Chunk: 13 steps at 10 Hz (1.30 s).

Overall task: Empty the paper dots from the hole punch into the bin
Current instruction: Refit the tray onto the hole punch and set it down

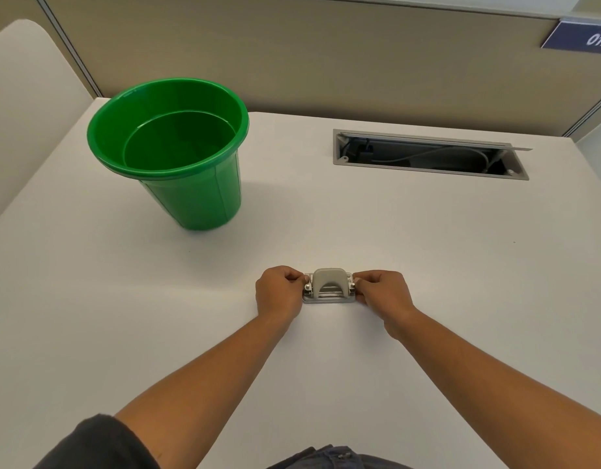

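Observation:
A small grey hole punch (pixel 328 286) rests on the white desk (pixel 326 360) in the middle of the view, handle side up. My left hand (pixel 279 292) grips its left end and my right hand (pixel 383 292) grips its right end, fingers curled around the sides. A green plastic bin (pixel 177 154) stands upright at the back left of the desk, well apart from the punch. Its inside looks bare. No paper dots show anywhere.
An open grey cable hatch (pixel 427 154) with wires inside is sunk into the desk at the back right. Beige partition walls (pixel 326 62) close off the back, and a white rounded panel (pixel 25 96) stands at the left.

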{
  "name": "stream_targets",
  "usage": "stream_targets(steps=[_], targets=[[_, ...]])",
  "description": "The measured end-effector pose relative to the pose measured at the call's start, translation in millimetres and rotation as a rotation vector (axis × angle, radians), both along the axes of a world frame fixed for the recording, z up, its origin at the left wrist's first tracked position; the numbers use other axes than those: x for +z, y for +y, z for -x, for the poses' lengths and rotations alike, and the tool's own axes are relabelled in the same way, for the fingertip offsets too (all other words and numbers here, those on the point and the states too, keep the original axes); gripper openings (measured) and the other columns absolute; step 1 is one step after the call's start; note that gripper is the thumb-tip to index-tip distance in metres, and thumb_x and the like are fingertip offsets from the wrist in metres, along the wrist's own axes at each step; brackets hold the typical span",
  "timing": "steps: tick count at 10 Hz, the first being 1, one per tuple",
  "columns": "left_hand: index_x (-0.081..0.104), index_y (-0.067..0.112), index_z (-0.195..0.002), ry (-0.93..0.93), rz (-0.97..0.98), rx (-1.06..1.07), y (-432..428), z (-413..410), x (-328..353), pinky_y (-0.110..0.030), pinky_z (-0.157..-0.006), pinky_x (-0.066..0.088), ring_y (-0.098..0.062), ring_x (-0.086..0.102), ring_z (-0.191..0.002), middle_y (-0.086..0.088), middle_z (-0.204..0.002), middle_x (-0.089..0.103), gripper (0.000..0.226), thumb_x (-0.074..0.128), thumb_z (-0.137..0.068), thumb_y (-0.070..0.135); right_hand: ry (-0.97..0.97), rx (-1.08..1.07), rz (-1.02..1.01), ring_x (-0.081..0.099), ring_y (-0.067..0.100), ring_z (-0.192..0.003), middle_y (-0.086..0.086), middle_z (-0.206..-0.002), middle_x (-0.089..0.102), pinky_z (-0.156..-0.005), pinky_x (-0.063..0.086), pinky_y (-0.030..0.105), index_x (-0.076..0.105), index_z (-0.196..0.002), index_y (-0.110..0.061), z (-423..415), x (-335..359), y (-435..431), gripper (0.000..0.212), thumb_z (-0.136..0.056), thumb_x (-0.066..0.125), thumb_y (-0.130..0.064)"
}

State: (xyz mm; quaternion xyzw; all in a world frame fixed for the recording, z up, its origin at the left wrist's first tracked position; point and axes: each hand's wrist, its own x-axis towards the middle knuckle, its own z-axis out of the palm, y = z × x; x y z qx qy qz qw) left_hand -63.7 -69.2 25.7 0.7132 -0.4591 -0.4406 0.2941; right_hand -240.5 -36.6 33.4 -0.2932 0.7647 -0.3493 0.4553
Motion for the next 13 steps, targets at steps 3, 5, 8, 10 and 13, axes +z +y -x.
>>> stream_targets(steps=[3,5,8,10,13], targets=[[0.075,0.016,-0.075,-0.029,0.075,-0.042,3.9,-4.1,-4.1,-0.031,-0.071,0.055,-0.021,0.07,-0.078,-0.001,-0.077,0.075,0.009,0.074,-0.083,0.02,0.164,0.124,0.042,0.07,0.023,-0.084,0.002,-0.086,0.076,-0.075,0.057,0.031,0.077,-0.088,-0.02,0.1,-0.4,2.8,0.016,-0.087,0.062,-0.014],[0.071,0.015,-0.09,-0.307,0.367,-0.2,12.6,-27.2,-8.3,-0.032,-0.067,0.048,-0.019,0.06,-0.078,0.0,-0.086,0.065,0.02,0.059,-0.094,0.03,0.614,0.394,0.235,0.05,0.024,-0.127,0.006,-0.138,0.06,-0.105,0.039,0.036,0.058,-0.132,-0.015,4.8,-2.8,15.5,0.038,-0.095,0.052,-0.014],[0.048,0.012,-0.142,-0.649,0.471,-0.537,26.3,-41.6,-36.8,-0.041,-0.118,0.022,-0.025,0.031,-0.145,-0.007,-0.154,0.043,0.042,0.041,-0.102,0.022,1.068,0.786,0.153,0.011,0.026,-0.153,0.008,-0.165,0.023,-0.122,0.017,0.04,0.027,-0.153,-0.01,17.2,-28.4,31.3,0.052,-0.105,0.03,-0.027],[0.023,0.012,-0.153,-0.725,0.417,-0.583,24.4,-42.0,-46.4,-0.034,-0.121,0.004,-0.019,0.012,-0.151,-0.004,-0.164,0.019,0.052,0.027,-0.104,0.027,1.054,0.808,0.097,0.007,0.022,-0.153,0.007,-0.167,0.012,-0.123,0.01,0.037,0.014,-0.156,-0.012,16.2,-35.4,32.1,0.054,-0.106,0.021,-0.029],[0.015,0.011,-0.154,-0.752,0.407,-0.591,23.6,-41.4,-45.6,-0.032,-0.12,-0.002,-0.019,0.004,-0.152,-0.005,-0.166,0.011,0.053,0.022,-0.104,0.027,0.985,0.78,0.089,0.004,0.02,-0.154,0.008,-0.168,0.008,-0.123,0.005,0.034,0.009,-0.156,-0.007,14.7,-33.8,29.6,0.055,-0.106,0.02,-0.027]])
